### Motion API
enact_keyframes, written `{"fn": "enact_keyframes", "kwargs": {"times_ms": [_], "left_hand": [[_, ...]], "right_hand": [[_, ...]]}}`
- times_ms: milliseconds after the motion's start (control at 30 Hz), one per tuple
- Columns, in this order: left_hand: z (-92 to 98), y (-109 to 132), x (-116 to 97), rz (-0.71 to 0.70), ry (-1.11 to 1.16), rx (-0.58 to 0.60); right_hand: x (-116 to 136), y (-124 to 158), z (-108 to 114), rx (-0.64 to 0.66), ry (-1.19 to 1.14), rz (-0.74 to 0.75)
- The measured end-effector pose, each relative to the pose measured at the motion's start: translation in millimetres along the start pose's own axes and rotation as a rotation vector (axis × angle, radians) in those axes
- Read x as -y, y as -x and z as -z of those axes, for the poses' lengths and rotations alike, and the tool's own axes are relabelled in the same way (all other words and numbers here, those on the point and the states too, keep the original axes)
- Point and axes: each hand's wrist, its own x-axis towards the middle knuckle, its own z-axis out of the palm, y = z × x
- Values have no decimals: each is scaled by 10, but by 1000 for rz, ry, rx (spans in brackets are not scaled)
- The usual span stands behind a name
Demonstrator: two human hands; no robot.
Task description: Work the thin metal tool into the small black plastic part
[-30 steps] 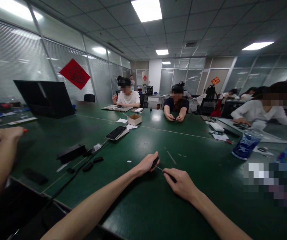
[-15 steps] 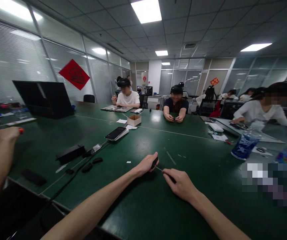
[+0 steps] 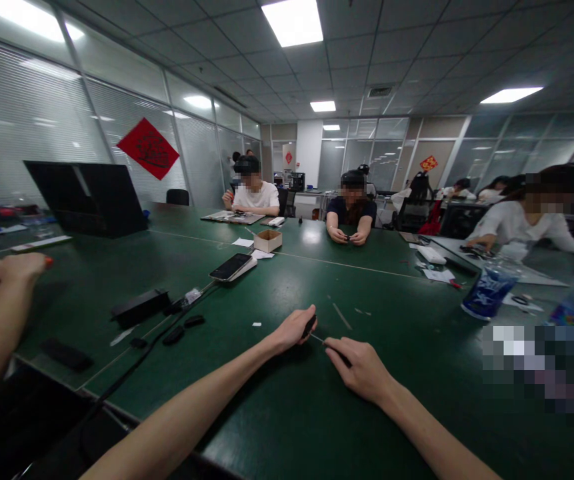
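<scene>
- Around the middle of the frame, slightly below centre, the left hand (image 3: 291,329) is closed on a small black plastic-looking piece (image 3: 309,325), held above the green smooth-topped surface (image 3: 267,393).
- Just right of it, the right hand (image 3: 361,367) pinches a thin grey metal rod (image 3: 317,339) that points at the piece; whether the tip touches it is too small to tell.
- Judging by this pose, the step in hand is working the rod at the piece; the next move calls for a firm left hold and the rod in line.
- Left of the hands lie a white paper scrap (image 3: 257,325) and, farther left, two black rounded oblong pieces (image 3: 183,327).
- Toward the upper middle sit a black-screened phone (image 3: 231,267) and an open tan cardboard box (image 3: 268,241).
- At the left edge, a co-worker's hand (image 3: 14,267) grips something orange-tipped.
</scene>
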Motion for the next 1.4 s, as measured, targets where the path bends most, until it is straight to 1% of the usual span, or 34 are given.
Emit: {"fn": "enact_keyframes", "kwargs": {"times_ms": [200,367,500,600,767,833,1133,1400], "left_hand": [[-15,31,-51,-13,-121,-49],[-15,43,-113,-76,-291,-157],[-11,43,-119,-120,-384,-186],[-11,48,-113,-136,-391,-191],[-13,55,-113,-145,-397,-201],[-14,51,-106,-152,-398,-203],[-20,17,-58,-166,-383,-217],[-15,22,-83,-151,-385,-212]], "right_hand": [[-9,19,-11,13,75,-9],[16,25,-4,11,174,-3],[39,33,-15,-3,191,-3],[52,38,-20,-15,182,-8],[28,32,-30,-83,155,-47],[13,27,-33,-90,140,-61],[0,23,-43,-45,116,-90],[-3,15,-35,-37,93,-59]]}}
